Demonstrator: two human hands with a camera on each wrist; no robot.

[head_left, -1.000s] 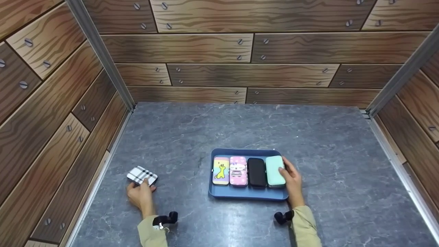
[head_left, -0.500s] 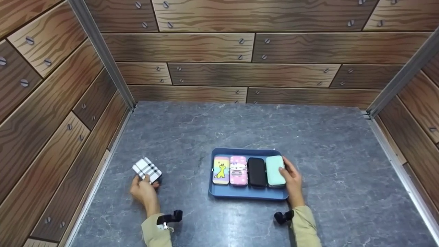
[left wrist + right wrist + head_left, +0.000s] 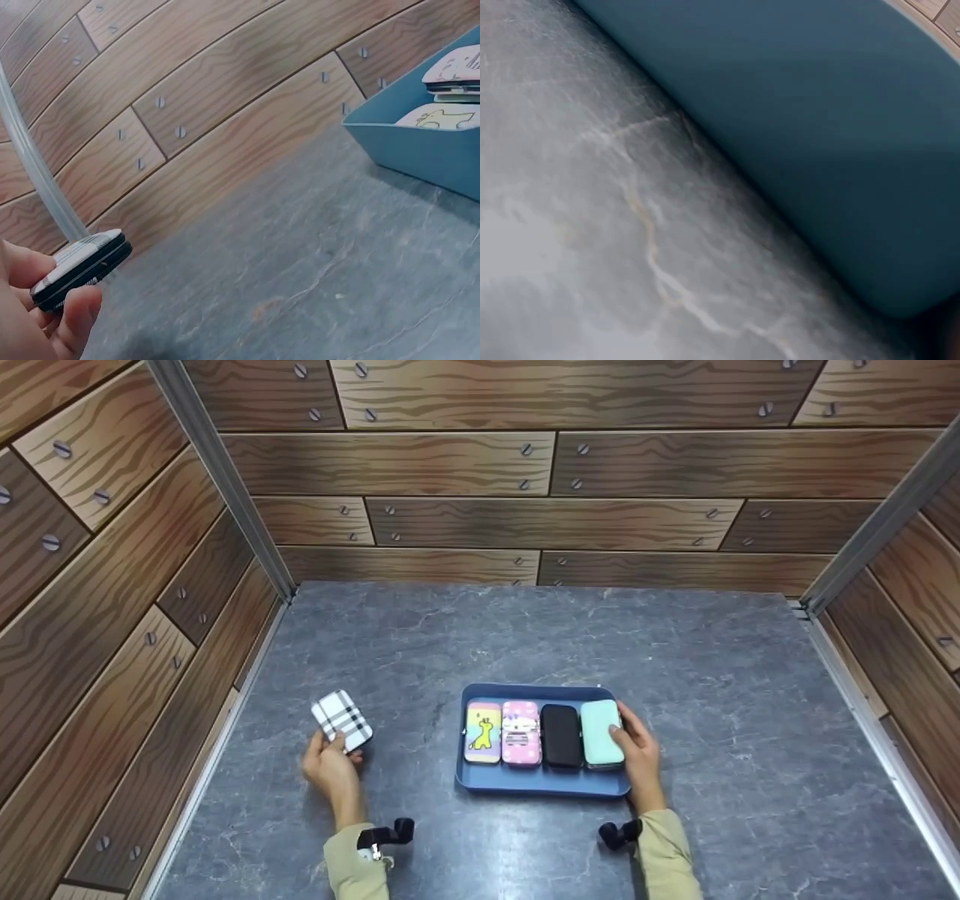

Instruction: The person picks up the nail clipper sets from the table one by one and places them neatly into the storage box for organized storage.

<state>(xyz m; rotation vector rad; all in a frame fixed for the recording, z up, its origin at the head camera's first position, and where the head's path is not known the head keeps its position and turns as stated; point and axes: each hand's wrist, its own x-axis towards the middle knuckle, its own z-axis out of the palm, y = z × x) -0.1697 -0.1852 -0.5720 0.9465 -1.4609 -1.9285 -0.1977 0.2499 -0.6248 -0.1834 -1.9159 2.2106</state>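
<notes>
My left hand (image 3: 334, 772) pinches a small rounded case with a black-and-white plaid lid (image 3: 342, 718), left of the blue tray (image 3: 540, 787). In the left wrist view the plaid case (image 3: 81, 266) is closed and raised off the table, thumb on one face and fingers on the other. My right hand (image 3: 642, 757) grips the tray's right wall, its thumb over the rim by a mint-green case (image 3: 598, 727). Beside that, a black case (image 3: 561, 735), a pink cat-print case (image 3: 520, 733) and a giraffe case (image 3: 484, 733) stand in a row. The right wrist view shows just the tray's side (image 3: 802, 135) and tabletop.
The grey marbled table (image 3: 540, 637) has wood-plank-patterned panels (image 3: 450, 521) behind it and at both sides. Metal strips (image 3: 870, 727) run along its side edges. Inside the tray, a strip of bare floor lies in front of the cases.
My left hand has moved rightward and slightly away from me with the plaid case, which has turned a little clockwise. My right hand and the tray have stayed put.
</notes>
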